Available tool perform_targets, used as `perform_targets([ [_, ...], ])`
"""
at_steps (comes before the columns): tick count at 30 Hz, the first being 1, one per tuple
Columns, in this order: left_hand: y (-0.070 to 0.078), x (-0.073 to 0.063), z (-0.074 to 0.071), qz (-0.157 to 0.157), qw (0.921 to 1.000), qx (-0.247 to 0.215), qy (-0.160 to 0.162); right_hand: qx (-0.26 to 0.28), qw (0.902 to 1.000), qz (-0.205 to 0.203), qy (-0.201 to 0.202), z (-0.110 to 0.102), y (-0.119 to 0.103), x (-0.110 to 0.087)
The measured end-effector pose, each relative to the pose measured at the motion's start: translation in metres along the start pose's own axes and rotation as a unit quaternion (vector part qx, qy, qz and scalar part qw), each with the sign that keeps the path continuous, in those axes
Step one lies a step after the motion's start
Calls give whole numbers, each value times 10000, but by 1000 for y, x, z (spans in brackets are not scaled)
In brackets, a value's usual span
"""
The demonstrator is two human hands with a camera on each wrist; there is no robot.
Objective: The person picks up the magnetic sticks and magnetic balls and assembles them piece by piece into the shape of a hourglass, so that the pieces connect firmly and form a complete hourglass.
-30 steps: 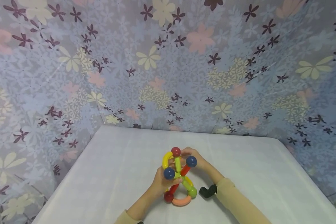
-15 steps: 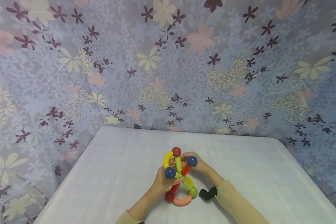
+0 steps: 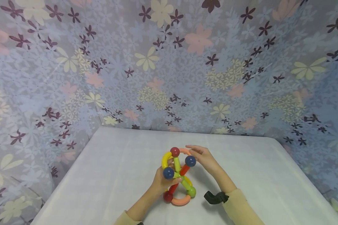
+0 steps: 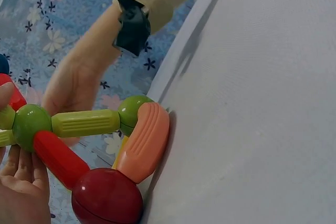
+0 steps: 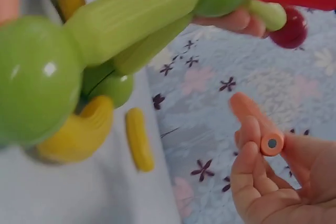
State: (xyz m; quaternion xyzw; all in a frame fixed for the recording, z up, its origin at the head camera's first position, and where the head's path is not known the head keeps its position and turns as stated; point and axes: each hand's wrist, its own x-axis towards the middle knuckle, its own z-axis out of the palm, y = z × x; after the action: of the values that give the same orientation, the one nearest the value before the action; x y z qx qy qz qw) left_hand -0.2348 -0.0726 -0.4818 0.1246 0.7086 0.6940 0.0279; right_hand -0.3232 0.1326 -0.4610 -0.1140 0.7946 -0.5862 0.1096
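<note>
A toy built of magnetic rods and balls (image 3: 176, 164) stands upright on the table, with blue and red balls at its top. My left hand (image 3: 158, 182) grips its middle, thumb in front and fingers behind. In the left wrist view, the green middle ball (image 4: 31, 127) sits against those fingers. At the top right, my right hand (image 3: 204, 157) pinches an orange curved magnetic rod (image 3: 183, 151) beside the upper red and blue balls. The right wrist view shows the magnet end of this orange rod (image 5: 257, 121) between thumb and fingers.
The white-covered table (image 3: 124, 156) meets a floral curtain (image 3: 163, 72) at its back edge. A yellow rod (image 5: 139, 140) lies near the toy's base in the right wrist view. A dark wrist band (image 3: 216, 197) is on the right wrist.
My right hand has come out from behind the toy, up and to the right, and the orange curved rod now shows at the top. The left hand keeps its grip.
</note>
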Motion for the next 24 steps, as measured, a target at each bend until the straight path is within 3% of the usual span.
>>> perform_targets([
  [5, -1, 0, 0, 6, 9999, -112, -24, 694, 9976, 48, -35, -1, -11, -7],
  [11, -1, -1, 1, 78, 9999, -107, -54, 1612, 9868, -55, -170, -5, -19, -14],
  [16, 1, -1, 0, 63, 9996, -238, -112, 1653, 9858, -48, -284, -8, -30, -23],
  [24, 2, -2, 1, 15, 9993, -320, -184, 1196, 9927, -135, -29, -7, -46, -37],
])
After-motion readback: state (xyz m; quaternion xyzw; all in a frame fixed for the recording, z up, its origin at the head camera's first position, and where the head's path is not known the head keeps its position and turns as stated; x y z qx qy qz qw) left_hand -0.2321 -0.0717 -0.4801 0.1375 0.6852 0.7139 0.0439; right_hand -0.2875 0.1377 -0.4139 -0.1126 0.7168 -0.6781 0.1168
